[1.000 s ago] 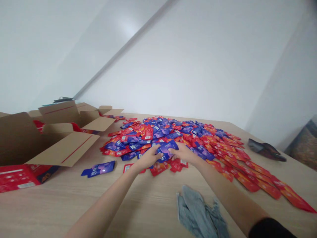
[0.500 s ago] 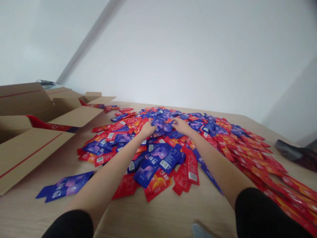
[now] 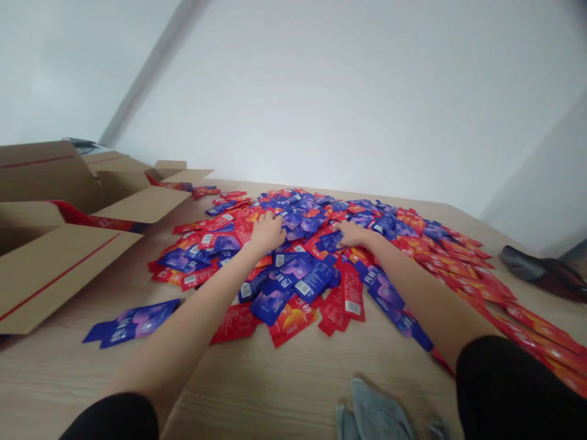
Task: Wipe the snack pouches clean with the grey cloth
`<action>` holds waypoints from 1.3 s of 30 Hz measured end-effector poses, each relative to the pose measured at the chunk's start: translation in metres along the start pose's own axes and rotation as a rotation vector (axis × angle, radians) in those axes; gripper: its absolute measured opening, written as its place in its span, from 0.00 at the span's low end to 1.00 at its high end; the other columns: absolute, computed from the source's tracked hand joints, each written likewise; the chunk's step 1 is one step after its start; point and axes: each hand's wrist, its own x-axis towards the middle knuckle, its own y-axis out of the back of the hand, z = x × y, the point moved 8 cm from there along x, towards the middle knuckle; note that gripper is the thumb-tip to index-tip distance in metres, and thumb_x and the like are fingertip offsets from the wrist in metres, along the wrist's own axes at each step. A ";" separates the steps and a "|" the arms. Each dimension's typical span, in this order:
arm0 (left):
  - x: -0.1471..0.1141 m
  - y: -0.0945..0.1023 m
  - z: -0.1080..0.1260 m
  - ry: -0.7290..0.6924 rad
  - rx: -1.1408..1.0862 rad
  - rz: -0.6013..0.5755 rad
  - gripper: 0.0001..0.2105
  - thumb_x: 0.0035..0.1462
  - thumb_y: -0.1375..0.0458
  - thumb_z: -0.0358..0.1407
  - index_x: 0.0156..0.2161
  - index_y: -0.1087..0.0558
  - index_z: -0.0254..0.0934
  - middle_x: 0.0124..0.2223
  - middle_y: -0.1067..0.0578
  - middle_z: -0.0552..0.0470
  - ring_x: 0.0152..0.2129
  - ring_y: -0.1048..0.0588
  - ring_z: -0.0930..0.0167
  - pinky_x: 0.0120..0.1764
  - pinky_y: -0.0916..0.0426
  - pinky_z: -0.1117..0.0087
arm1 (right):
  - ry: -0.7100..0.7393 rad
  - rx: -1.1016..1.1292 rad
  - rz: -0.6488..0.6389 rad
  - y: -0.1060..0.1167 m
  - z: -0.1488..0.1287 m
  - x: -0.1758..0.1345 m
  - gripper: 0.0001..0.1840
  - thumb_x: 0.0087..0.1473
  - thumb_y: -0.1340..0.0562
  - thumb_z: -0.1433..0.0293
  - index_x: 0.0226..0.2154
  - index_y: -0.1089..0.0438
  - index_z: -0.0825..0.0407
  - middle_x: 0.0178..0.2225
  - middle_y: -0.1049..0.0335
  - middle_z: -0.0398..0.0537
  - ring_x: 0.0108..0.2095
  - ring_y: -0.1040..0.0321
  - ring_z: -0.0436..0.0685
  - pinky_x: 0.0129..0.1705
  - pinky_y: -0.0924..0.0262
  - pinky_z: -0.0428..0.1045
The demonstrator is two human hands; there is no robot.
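Observation:
My left hand [image 3: 268, 232] rests on the pile of flat sachets [image 3: 298, 211], its fingers spread and slightly bent. No sachet shows clearly in its grip. Over to the right, my right hand [image 3: 354, 234] pinches the edge of a blue sachet [image 3: 331, 241] between thumb and fingers. Red sachets printed with orange fruit and blue ones with purple fruit lie mixed and overlapping around both hands. Nearer me, several blue sachets [image 3: 293, 281] lie across a red sachet [image 3: 293, 319] between my forearms.
Open cardboard boxes [image 3: 68, 263] stand at the left, flaps spread toward the pile. Red sachets lie in overlapping rows [image 3: 481, 287] at the right. One blue sachet [image 3: 132, 322] lies apart at the left. A grey cloth item [image 3: 378, 410] sits at the near edge; a dark object [image 3: 541, 272] lies far right.
My hands have moved apart: the left slightly left with its fingers spreading, the right to the right. The blue sachets held up between them have come down. More of the grey cloth item shows.

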 end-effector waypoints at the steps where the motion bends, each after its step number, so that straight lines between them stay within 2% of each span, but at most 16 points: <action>1: -0.004 0.005 0.005 -0.032 -0.009 -0.017 0.16 0.59 0.48 0.36 0.51 0.28 0.36 0.53 0.30 0.40 0.52 0.31 0.57 0.54 0.38 0.58 | -0.021 -0.017 0.016 0.008 0.000 -0.003 0.32 0.39 0.29 0.65 0.49 0.29 0.52 0.51 0.30 0.60 0.52 0.35 0.70 0.51 0.41 0.58; 5: -0.031 0.023 0.028 -0.152 -0.083 -0.094 0.14 0.60 0.50 0.35 0.45 0.25 0.37 0.45 0.23 0.48 0.43 0.25 0.67 0.47 0.33 0.71 | -0.021 -0.019 0.148 0.051 -0.012 -0.027 0.13 0.49 0.36 0.62 0.35 0.28 0.54 0.37 0.27 0.54 0.41 0.32 0.63 0.40 0.43 0.51; 8: -0.061 0.041 0.040 -0.188 -0.124 -0.121 0.13 0.61 0.52 0.36 0.41 0.24 0.38 0.38 0.21 0.52 0.35 0.23 0.69 0.38 0.31 0.73 | 0.035 -0.003 0.250 0.076 -0.044 -0.067 0.10 0.56 0.43 0.63 0.31 0.32 0.52 0.33 0.29 0.49 0.34 0.34 0.55 0.33 0.49 0.47; 10: -0.084 0.058 0.042 -0.181 -0.134 -0.112 0.13 0.62 0.52 0.37 0.39 0.25 0.38 0.35 0.21 0.51 0.33 0.24 0.68 0.36 0.32 0.72 | 0.101 0.012 0.279 0.079 -0.077 -0.104 0.08 0.55 0.43 0.65 0.29 0.34 0.52 0.33 0.30 0.46 0.32 0.36 0.53 0.31 0.52 0.47; 13: -0.121 0.085 0.041 -0.139 -0.109 -0.089 0.13 0.61 0.52 0.38 0.37 0.25 0.38 0.36 0.21 0.50 0.34 0.24 0.65 0.36 0.33 0.69 | 0.304 0.070 0.285 0.061 -0.143 -0.167 0.02 0.52 0.42 0.71 0.30 0.34 0.50 0.33 0.30 0.45 0.32 0.36 0.52 0.29 0.53 0.47; 14: -0.133 0.092 0.040 -0.114 -0.054 -0.084 0.12 0.60 0.51 0.37 0.39 0.25 0.39 0.37 0.21 0.50 0.35 0.24 0.64 0.37 0.33 0.69 | 0.341 0.088 0.263 0.049 -0.163 -0.186 0.04 0.51 0.43 0.73 0.32 0.34 0.50 0.34 0.29 0.45 0.33 0.34 0.53 0.30 0.52 0.47; 18: -0.188 0.098 0.041 0.013 0.209 -0.210 0.15 0.63 0.54 0.38 0.42 0.25 0.40 0.37 0.22 0.48 0.36 0.23 0.62 0.39 0.33 0.65 | 0.246 0.166 0.032 -0.020 -0.212 -0.233 0.18 0.50 0.41 0.77 0.45 0.33 0.51 0.46 0.28 0.56 0.43 0.30 0.61 0.37 0.43 0.51; 21: -0.232 0.092 0.055 0.037 0.294 -0.326 0.18 0.65 0.56 0.40 0.42 0.25 0.37 0.38 0.22 0.44 0.37 0.23 0.59 0.40 0.32 0.62 | 0.227 0.233 -0.123 -0.055 -0.230 -0.251 0.24 0.50 0.36 0.71 0.51 0.35 0.55 0.48 0.29 0.61 0.44 0.29 0.64 0.41 0.40 0.53; 24: -0.275 0.077 0.070 0.001 0.324 -0.507 0.18 0.65 0.54 0.42 0.43 0.25 0.35 0.37 0.22 0.40 0.38 0.23 0.56 0.39 0.32 0.60 | 0.285 0.356 -0.221 -0.056 -0.227 -0.271 0.33 0.48 0.32 0.57 0.54 0.37 0.52 0.48 0.29 0.56 0.43 0.29 0.61 0.41 0.37 0.52; 26: -0.300 0.066 0.077 -0.013 0.307 -0.577 0.19 0.66 0.54 0.44 0.46 0.25 0.33 0.37 0.22 0.38 0.37 0.23 0.55 0.38 0.32 0.59 | 0.291 0.434 -0.179 -0.045 -0.210 -0.288 0.31 0.50 0.34 0.53 0.53 0.36 0.49 0.48 0.29 0.54 0.44 0.30 0.60 0.44 0.37 0.52; 29: -0.323 0.049 0.084 -0.040 0.277 -0.501 0.23 0.64 0.51 0.47 0.56 0.31 0.34 0.47 0.24 0.34 0.42 0.25 0.52 0.40 0.31 0.56 | 0.146 0.273 0.073 -0.038 -0.164 -0.318 0.31 0.52 0.37 0.53 0.55 0.36 0.49 0.54 0.36 0.59 0.55 0.38 0.67 0.54 0.42 0.59; 31: -0.335 0.032 0.090 -0.102 0.261 -0.453 0.28 0.63 0.50 0.51 0.63 0.37 0.37 0.55 0.29 0.33 0.49 0.28 0.50 0.44 0.32 0.53 | 0.044 0.111 0.098 -0.060 -0.136 -0.338 0.33 0.51 0.36 0.53 0.55 0.35 0.49 0.54 0.37 0.61 0.55 0.39 0.72 0.53 0.43 0.63; 32: -0.340 0.022 0.092 -0.138 0.245 -0.454 0.30 0.63 0.50 0.52 0.65 0.40 0.39 0.59 0.32 0.33 0.52 0.31 0.48 0.45 0.33 0.51 | 0.031 0.071 0.086 -0.074 -0.126 -0.346 0.31 0.53 0.38 0.54 0.57 0.36 0.49 0.54 0.37 0.62 0.54 0.39 0.72 0.51 0.42 0.64; 35: -0.348 0.000 0.096 -0.196 0.204 -0.417 0.33 0.62 0.52 0.56 0.67 0.45 0.42 0.64 0.39 0.32 0.57 0.37 0.45 0.49 0.36 0.48 | 0.073 0.134 0.140 -0.097 -0.102 -0.351 0.23 0.60 0.49 0.66 0.57 0.36 0.50 0.55 0.36 0.60 0.54 0.38 0.67 0.54 0.42 0.62; 37: -0.350 -0.006 0.097 -0.214 0.174 -0.380 0.33 0.62 0.52 0.55 0.67 0.44 0.41 0.65 0.39 0.32 0.58 0.38 0.45 0.50 0.37 0.48 | 0.075 0.258 0.195 -0.090 -0.088 -0.339 0.22 0.59 0.52 0.71 0.53 0.33 0.52 0.50 0.33 0.58 0.52 0.36 0.63 0.55 0.42 0.58; 39: -0.353 -0.008 0.100 -0.242 0.137 -0.372 0.33 0.62 0.51 0.54 0.66 0.42 0.37 0.65 0.39 0.32 0.58 0.39 0.46 0.51 0.38 0.49 | -0.016 0.342 0.318 -0.063 -0.075 -0.319 0.19 0.59 0.50 0.70 0.50 0.32 0.52 0.46 0.31 0.58 0.50 0.35 0.64 0.54 0.41 0.58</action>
